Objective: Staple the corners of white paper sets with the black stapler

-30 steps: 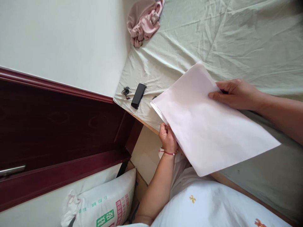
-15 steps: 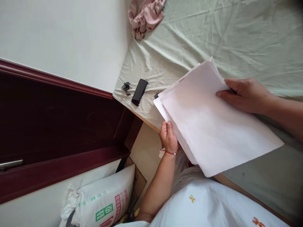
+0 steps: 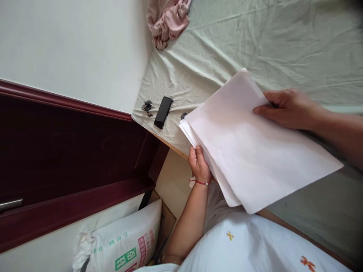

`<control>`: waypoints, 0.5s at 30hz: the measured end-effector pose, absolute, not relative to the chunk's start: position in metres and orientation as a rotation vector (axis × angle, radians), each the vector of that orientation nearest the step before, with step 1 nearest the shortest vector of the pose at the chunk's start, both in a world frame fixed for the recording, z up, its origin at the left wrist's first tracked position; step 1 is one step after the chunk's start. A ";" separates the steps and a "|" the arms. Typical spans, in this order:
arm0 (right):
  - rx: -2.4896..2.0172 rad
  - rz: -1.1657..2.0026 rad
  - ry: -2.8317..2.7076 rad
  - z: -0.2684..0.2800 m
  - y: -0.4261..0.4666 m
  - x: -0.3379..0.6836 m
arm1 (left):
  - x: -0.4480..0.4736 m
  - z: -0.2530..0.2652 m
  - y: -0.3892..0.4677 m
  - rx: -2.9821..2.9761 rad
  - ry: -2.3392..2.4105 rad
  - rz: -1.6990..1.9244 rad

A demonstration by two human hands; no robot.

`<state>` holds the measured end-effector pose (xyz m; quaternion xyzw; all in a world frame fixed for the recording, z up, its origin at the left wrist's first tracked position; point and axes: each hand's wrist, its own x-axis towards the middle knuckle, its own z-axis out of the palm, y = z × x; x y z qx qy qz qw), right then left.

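Several white paper sheets (image 3: 255, 151) are held tilted above the edge of the bed and my lap. My left hand (image 3: 200, 164), with a red string bracelet on its wrist, grips their lower left edge, thumb on top. At the upper right edge, my right hand (image 3: 286, 109) pinches the top sheet between thumb and fingers; the fingertips beneath are hidden. The top sheet looks blank and covers most of those below. Partly behind the papers' left corner, a small black object (image 3: 183, 116) peeks out; its kind is unclear.
A black phone (image 3: 163, 112) and a bunch of keys (image 3: 147, 106) lie on the pale green bed sheet (image 3: 283, 49). Pink cloth (image 3: 169, 24) is bunched by the wall. Left stand a dark red door (image 3: 70, 147) and a white printed sack (image 3: 124, 238).
The top sheet has shifted slightly left over the others, hiding the small print seen before. Both hands keep their grip. The whole view has moved a little.
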<state>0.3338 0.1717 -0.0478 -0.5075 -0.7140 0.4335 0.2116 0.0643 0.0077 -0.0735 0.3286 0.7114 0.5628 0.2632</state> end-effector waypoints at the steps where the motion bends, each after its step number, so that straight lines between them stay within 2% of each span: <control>1: -1.399 1.222 -2.003 -0.049 0.173 0.335 | 0.064 -0.073 0.008 0.883 1.922 1.531; 7: -1.334 1.292 -2.037 -0.052 0.175 0.338 | 0.063 -0.077 0.008 0.873 1.850 1.573; 15: -1.320 1.212 -2.095 -0.051 0.174 0.335 | 0.063 -0.078 0.006 0.865 1.757 1.620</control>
